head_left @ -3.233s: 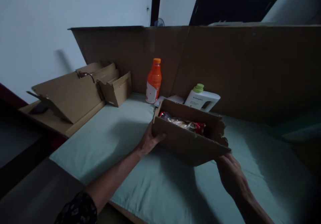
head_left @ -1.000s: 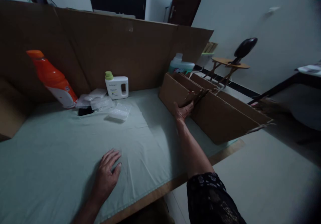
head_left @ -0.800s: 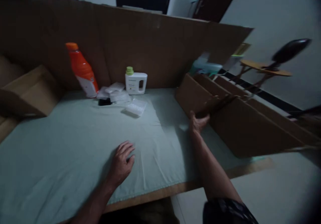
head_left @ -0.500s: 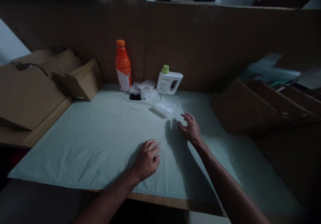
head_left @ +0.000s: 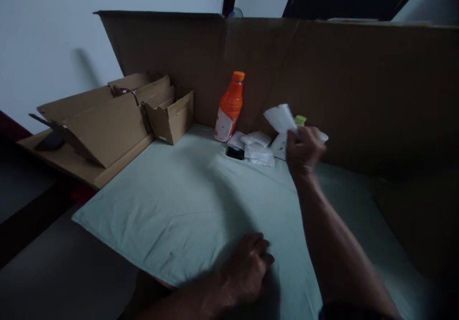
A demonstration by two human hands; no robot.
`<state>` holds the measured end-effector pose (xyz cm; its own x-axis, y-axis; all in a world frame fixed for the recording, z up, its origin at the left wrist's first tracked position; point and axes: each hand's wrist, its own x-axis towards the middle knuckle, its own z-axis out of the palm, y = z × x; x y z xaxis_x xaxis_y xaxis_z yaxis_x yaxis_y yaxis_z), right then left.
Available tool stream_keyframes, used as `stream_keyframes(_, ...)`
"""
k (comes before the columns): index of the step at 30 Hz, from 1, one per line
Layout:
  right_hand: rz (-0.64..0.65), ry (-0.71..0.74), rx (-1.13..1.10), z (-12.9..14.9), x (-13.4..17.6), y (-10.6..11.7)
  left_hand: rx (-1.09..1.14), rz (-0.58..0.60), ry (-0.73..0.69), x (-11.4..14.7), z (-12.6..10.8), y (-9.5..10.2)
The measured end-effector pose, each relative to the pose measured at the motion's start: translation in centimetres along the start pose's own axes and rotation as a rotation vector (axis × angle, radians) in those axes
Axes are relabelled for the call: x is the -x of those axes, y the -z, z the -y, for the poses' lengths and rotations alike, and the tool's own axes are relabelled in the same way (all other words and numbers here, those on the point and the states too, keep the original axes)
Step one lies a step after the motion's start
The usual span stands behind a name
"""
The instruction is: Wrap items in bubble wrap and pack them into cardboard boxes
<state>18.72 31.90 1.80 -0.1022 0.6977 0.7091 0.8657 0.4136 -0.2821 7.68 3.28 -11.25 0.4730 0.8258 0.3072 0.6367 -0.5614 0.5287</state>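
My right hand [head_left: 305,149] is raised over the back of the table, its fingers closed on one end of a whitish bubble-wrap packet [head_left: 281,118]. Behind that hand stands a white jug [head_left: 279,146] with a green cap [head_left: 300,120], mostly hidden. Low at the front, my left hand [head_left: 249,265] rests on the pale green cloth [head_left: 172,210], fingers loosely curled and a little apart, holding nothing visible. Left of the raised packet, several bubble-wrap packets [head_left: 260,153] lie heaped beside a small black object [head_left: 235,153]. An orange bottle [head_left: 229,107] with a white label stands behind them.
Cardboard boxes [head_left: 103,126] stand along the left edge of the table, with a smaller open carton [head_left: 175,122] beside them. A tall cardboard panel [head_left: 172,48] closes off the back. The right side is very dark.
My right hand has picked up the single bubble-wrap packet from the cloth and lifted it in front of the jug. The view has swung left, and the boxes on the right are out of sight.
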Motion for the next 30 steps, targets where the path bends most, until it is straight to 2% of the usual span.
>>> stream_keyframes(3, 0.26, 0.052, 0.045, 1.4, -1.2, -2.9, 0.035, -0.017, 0.018, 0.0, 0.2, 0.3)
stream_keyframes(6, 0.39, 0.048, 0.102, 0.6, 1.6, -3.4, 0.113, -0.009, 0.058, -0.1, 0.0, 0.3)
stream_keyframes(9, 0.438, 0.019, 0.142, -0.5, 6.3, -2.0, 0.161, -0.004, 0.113, -0.2, -0.5, -0.1)
stream_keyframes(11, 0.461, 0.012, 0.144, -0.9, 9.2, -1.0, 0.177, -0.049, 0.152, -0.2, -1.1, -0.5)
stream_keyframes(14, 0.504, 0.003, 0.145, -0.9, 12.3, -0.7, 0.211, -0.19, 0.17, 0.0, -1.3, -0.2)
stream_keyframes(16, 0.517, -0.002, 0.149, -0.9, 13.5, -1.0, 0.185, -0.304, 0.155, -0.1, -0.3, 1.5)
stream_keyframes(18, 0.52, -0.002, 0.158, -1.0, 14.1, -1.4, 0.083, -0.428, 0.158, -0.3, 2.3, 4.9)
stream_keyframes(21, 0.534, 0.022, 0.182, -1.2, 14.5, -1.8, -0.157, -0.636, 0.338, -1.3, 8.3, 13.0)
stream_keyframes(24, 0.537, 0.042, 0.194, -1.6, 14.6, -1.9, -0.367, -0.715, 0.531, -3.7, 14.9, 22.1)
stream_keyframes(26, 0.52, 0.049, 0.202, -1.8, 14.7, -2.0, -0.467, -0.725, 0.597, -5.7, 18.3, 27.1)
stream_keyframes(28, 0.493, 0.064, 0.211, -2.0, 14.9, -2.2, -0.482, -0.717, 0.634, -7.4, 20.9, 30.6)
stream_keyframes(30, 0.471, 0.076, 0.218, -2.1, 15.0, -2.4, -0.463, -0.722, 0.681, -8.7, 22.8, 32.4)
